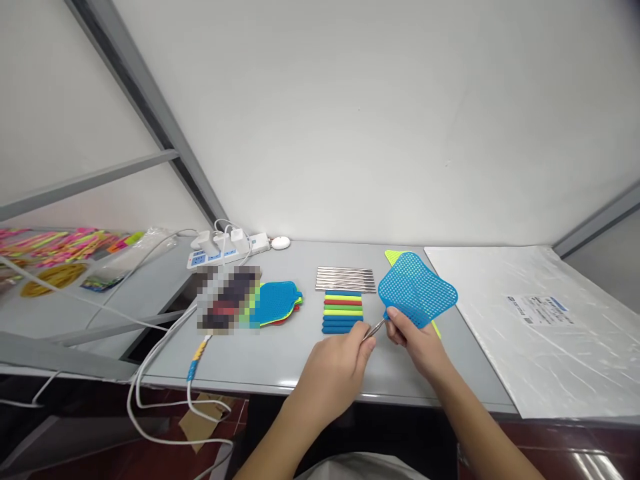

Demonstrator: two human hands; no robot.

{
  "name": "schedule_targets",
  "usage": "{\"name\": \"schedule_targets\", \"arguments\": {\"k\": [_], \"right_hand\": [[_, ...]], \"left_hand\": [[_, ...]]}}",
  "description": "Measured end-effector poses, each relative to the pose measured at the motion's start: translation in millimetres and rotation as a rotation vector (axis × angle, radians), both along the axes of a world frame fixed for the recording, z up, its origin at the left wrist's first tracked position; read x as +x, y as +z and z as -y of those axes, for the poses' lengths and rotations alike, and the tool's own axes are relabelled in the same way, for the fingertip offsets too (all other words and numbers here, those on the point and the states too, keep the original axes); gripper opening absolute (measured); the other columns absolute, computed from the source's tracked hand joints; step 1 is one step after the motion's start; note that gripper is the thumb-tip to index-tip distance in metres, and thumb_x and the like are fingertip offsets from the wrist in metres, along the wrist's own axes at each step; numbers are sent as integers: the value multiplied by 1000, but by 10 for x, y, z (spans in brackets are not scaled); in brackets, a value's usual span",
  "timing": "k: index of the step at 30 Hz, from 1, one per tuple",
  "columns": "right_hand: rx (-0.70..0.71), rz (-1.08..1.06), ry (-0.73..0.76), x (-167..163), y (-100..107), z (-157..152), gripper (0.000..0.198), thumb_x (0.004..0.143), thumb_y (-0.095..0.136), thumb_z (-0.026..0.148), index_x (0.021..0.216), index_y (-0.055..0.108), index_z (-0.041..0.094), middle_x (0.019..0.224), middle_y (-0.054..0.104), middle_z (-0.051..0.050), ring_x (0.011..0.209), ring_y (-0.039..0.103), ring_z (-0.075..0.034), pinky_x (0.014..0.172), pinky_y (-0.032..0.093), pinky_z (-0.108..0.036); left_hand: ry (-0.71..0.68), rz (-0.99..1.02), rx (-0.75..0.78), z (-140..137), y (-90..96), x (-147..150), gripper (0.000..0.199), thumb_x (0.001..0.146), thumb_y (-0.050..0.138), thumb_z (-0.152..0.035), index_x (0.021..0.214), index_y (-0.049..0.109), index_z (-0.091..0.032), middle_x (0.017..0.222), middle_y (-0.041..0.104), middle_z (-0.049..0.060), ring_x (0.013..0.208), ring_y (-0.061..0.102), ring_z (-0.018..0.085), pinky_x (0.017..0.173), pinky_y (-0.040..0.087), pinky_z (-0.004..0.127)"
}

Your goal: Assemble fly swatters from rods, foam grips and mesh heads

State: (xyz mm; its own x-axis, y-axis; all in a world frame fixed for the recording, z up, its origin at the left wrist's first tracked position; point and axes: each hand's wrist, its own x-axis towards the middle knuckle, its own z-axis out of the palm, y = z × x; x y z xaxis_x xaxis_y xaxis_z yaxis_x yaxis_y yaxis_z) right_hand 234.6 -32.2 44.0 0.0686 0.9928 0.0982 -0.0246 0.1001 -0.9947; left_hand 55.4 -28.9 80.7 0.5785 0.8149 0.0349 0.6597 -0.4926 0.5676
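Looking through the head camera, I have a blue mesh paddle (417,290) raised just above the tabletop (240,360), right of centre, and a thin metal rod (374,330) pointing at its narrow neck. In my judgement, everything hinges on how these two line up: the rod's long axis slants from lower left to upper right, and the paddle lies beyond its upper end, fanning out up and to the right along roughly the same line. Where rod and neck meet, the right thumb is in the way, so I cannot tell whether the tip is inside the neck or only against it.

The right hand (415,343) is the nearer one to the paddle, pinching the neck with its thumb on top and its fingers curled below. The left hand (333,370) is pinching the rod between thumb and curled forefinger, knuckles up. The forearms come in from the two lower corners, and the hands sit close together but apart.

Partly hidden behind the paddle is a yellow-green mesh piece (393,256). Just beyond the left hand lies a stack of coloured strips (343,313), with a row of metal rods (345,280) behind it.
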Motion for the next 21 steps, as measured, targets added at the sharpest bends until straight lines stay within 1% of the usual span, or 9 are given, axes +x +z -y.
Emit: {"name": "schedule_targets", "arguments": {"k": [3,5,6,8,11,13,16,19,21], "right_hand": [[0,-10,45,28,34,23,45,92,51,49,57,45,21,56,37,4,53,35,-11,53,30,-28],[-4,-10,84,75,47,33,45,91,52,49,58,46,20,57,38,3,54,36,-12,54,30,-28],[-9,-9,103,102,49,38,44,91,53,49,58,47,20,57,39,3,55,36,-12,54,30,-28],[-23,-12,130,151,45,44,43,90,53,50,59,48,20,57,40,3,54,36,-12,53,30,-28],[-51,-18,149,205,16,37,44,91,51,51,60,47,20,58,41,3,54,36,-11,53,30,-28],[-69,-12,137,230,-11,19,45,92,50,51,59,47,20,59,42,3,54,37,-11,53,31,-27],[-85,15,82,251,-38,-20,41,90,53,50,63,50,20,59,44,3,55,40,-11,55,34,-26],[-122,50,109,249,-45,-55,34,87,60,47,69,54,20,59,49,3,58,46,-12,61,39,-27],[-172,53,127,241,-55,-72,31,87,60,47,72,56,20,62,53,3,61,50,-13,64,41,-27]], "left_hand": [[37,66,-71,47,-43,52,25,101,28,-34,96,50,-24,68,56,-2,59,51,17,53,24,27],[37,195,-219,72,-35,73,28,101,29,-37,89,50,-23,61,48,-4,56,45,14,52,26,26],[27,291,-332,82,-25,80,30,100,29,-39,87,50,-22,59,44,-5,54,42,13,52,28,24],[-6,492,-629,95,-11,96,33,100,29,-45,86,49,-22,56,38,-7,47,35,10,49,31,22],[-59,711,-1090,82,-50,140,36,98,29,-52,90,49,-23,52,32,-10,34,19,7,37,27,20],[-83,799,-1264,49,-111,180,37,97,30,-54,91,49,-22,49,31,-11,30,15,6,32,25,19],[-80,837,-1294,-26,-204,232,39,97,31,-54,91,51,-21,48,37,-11,28,16,4,32,25,18],[-58,774,-1226,-95,-255,270,40,96,31,-57,96,49,-21,50,44,-10,28,20,4,34,26,18],[-27,714,-1133,-127,-266,306,40,95,31,-59,101,46,-23,54,48,-10,30,25,5,34,25,19]]}}
